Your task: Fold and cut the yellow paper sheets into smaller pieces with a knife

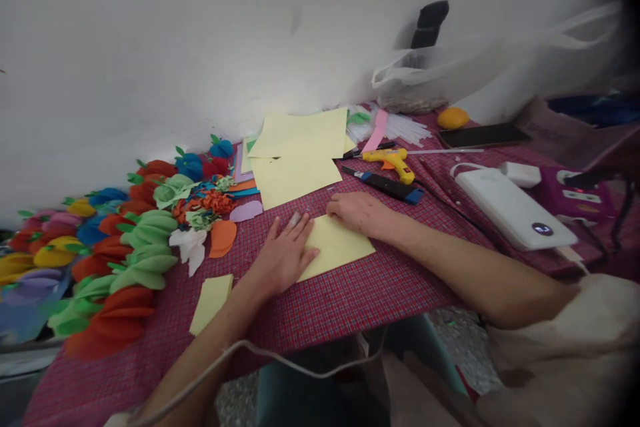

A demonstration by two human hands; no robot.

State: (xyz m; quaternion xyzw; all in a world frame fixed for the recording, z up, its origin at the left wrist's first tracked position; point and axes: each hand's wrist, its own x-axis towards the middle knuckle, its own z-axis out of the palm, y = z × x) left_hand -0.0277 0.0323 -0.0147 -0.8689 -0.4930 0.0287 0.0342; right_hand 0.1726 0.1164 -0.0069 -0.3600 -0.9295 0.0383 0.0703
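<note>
A rectangular pale-yellow paper sheet (340, 250) lies on the red-and-blue checked tablecloth (320, 313), directly under the person's two hands. The left hand (283, 257) rests palm down over the sheet's left edge, its fingers extended and a little spread; the right hand (356, 210) is at the top edge with its fingers curled in, and whether they pinch the paper cannot be told. Beyond them lie larger pale-yellow paper sheets (300, 180), with a black-and-blue utility knife (387, 185) and a yellow glue gun with an orange trigger (395, 161) to their right; any marking on either tool is too small to read. Farther right, a white rectangular power bank (505, 203) carries a dark round display (543, 229) with lit characters too blurred to make out, and a purple power strip (577, 197) beside it shows a small red light. Faint lettering on the dull mauve bag (547, 125) behind is likewise illegible. A small stack of pale-yellow paper strips (211, 303) lies near the left forearm, and rounded, many-coloured layered ornaments (150, 230) crowd the table's left side.
</note>
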